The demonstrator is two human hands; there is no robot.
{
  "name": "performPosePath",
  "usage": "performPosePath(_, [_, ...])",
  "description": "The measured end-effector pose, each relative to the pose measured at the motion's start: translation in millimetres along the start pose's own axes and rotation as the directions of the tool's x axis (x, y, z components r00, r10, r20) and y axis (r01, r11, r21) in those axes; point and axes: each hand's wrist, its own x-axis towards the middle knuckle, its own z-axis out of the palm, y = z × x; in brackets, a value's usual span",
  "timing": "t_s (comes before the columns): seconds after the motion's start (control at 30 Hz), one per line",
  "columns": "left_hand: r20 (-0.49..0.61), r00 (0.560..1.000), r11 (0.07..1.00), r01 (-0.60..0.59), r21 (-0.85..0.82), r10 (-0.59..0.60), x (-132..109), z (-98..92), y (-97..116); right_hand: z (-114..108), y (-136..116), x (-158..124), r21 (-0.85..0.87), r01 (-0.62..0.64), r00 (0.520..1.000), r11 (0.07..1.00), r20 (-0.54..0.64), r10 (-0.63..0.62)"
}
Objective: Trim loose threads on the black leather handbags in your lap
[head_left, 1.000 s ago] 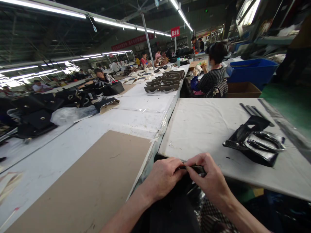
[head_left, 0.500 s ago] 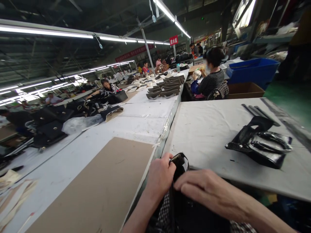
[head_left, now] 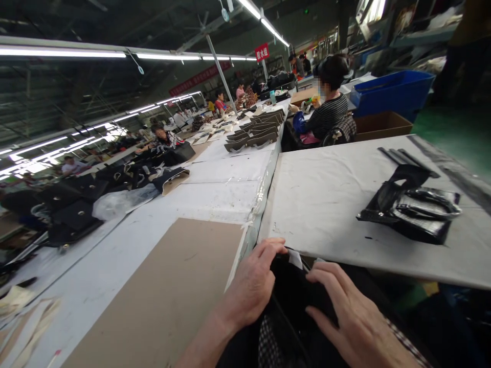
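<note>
A black bag (head_left: 289, 294) with a dark opening is at the lap, below the table edge, and a small white tag (head_left: 295, 259) shows at its far rim. My left hand (head_left: 253, 278) is closed on the left side of that rim, its fingers bent over the edge. On the right side, my right hand (head_left: 351, 309) has its fingers over the rim and its thumb lower, against the black material. The lower part of the bag blends into dark clothing and is hard to make out.
A tan board (head_left: 164, 286) lies on the left table. Black glossy pieces (head_left: 414, 209) and dark strips lie on the right table (head_left: 318, 194). Dark bag parts (head_left: 255, 130) stand in rows ahead. A person (head_left: 330, 112) sits beyond, near a blue bin (head_left: 391, 94).
My right hand has moved back and right from beside the left, with its fingers spreading along the rim. The bag's mouth looks wider. The camera view has shifted slightly.
</note>
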Motion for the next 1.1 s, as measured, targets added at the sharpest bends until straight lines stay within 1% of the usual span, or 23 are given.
performPosePath(0.07, [0.054,0.998,0.999,-0.008,-0.038,0.01,4,-1.2,1,9,3,-5,0.03,-0.145,0.988,0.989,-0.047,0.147])
performPosePath(0.1, [0.063,0.998,0.999,-0.002,-0.041,0.005,6,-1.7,2,14,4,-7,0.053,-0.201,0.978,0.978,-0.046,0.204])
performPosePath(0.17, [0.061,0.998,1.0,0.007,-0.024,-0.006,11,-1.8,4,20,5,-8,0.094,-0.252,0.967,0.963,-0.009,0.254])
performPosePath(0.3, [0.019,0.999,0.994,0.03,0.101,-0.032,18,4.5,5,25,4,-4,0.106,-0.209,0.978,0.972,0.021,0.208])
performPosePath(0.43, [-0.024,1.0,0.978,0.019,0.207,-0.015,23,11.6,1,21,4,3,0.115,-0.191,0.981,0.975,0.041,0.187])
performPosePath(0.5, [-0.035,0.999,0.98,-0.002,0.198,0.009,24,12.5,-2,17,5,7,0.13,-0.208,0.977,0.969,0.073,0.2])
performPosePath(0.57, [-0.044,0.999,0.987,-0.022,0.156,0.029,23,12.3,-3,14,6,13,0.141,-0.238,0.968,0.961,0.109,0.224])
performPosePath(0.63, [-0.053,0.998,0.994,-0.03,0.107,0.036,21,12.4,-3,12,8,20,0.146,-0.273,0.959,0.951,0.12,0.257])
performPosePath(0.77, [-0.088,0.996,1.0,-0.011,0.029,0.014,15,15.4,1,17,10,35,0.143,-0.311,0.95,0.94,0.046,0.308])
performPosePath(0.87, [-0.094,0.996,1.0,-0.007,0.016,0.009,11,17.5,4,21,9,40,0.162,-0.29,0.955,0.943,-0.014,0.296])
performPosePath(0.93, [-0.085,0.996,1.0,-0.012,0.015,0.013,11,17.7,5,22,8,41,0.19,-0.236,0.966,0.953,-0.058,0.25])
performPosePath(1.03, [-0.081,0.997,1.0,0.001,0.005,0.0,11,16.1,4,19,4,39,0.228,-0.096,0.981,0.969,-0.143,0.131])
performPosePath(1.1, [-0.073,0.997,1.0,0.024,0.0,-0.024,11,14.0,1,15,3,39,0.245,0.028,0.984,0.969,-0.178,0.016])
